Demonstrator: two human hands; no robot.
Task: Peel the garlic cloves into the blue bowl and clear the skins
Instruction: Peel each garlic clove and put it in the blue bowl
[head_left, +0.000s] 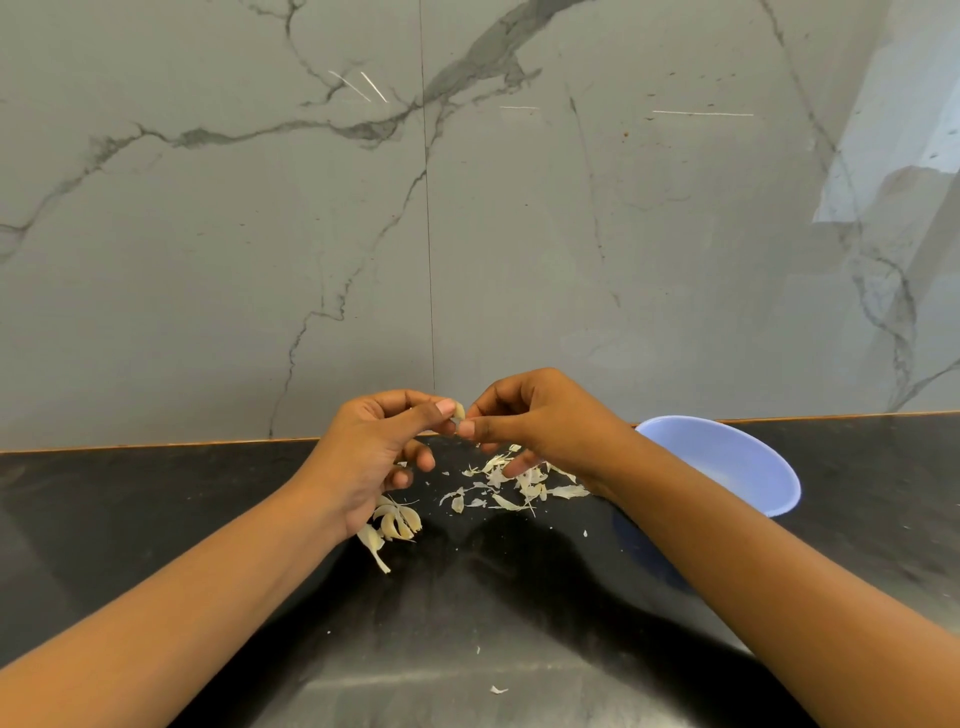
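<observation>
Blue bowl: round, smooth-walled, at 3 o'clock of the hands; contents hidden behind the right forearm; garlic clove: small, pale, pinched mid-air between thumb and forefinger of left hand and right hand; papery skins scattered at 6 o'clock on glossy black counter; unpeeled cloves at 7 o'clock.

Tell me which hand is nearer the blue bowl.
Right. The right hand is raised just left of the blue bowl, not touching it. The left hand is farther left, on the far side of the garlic clove that both hands pinch.
</observation>
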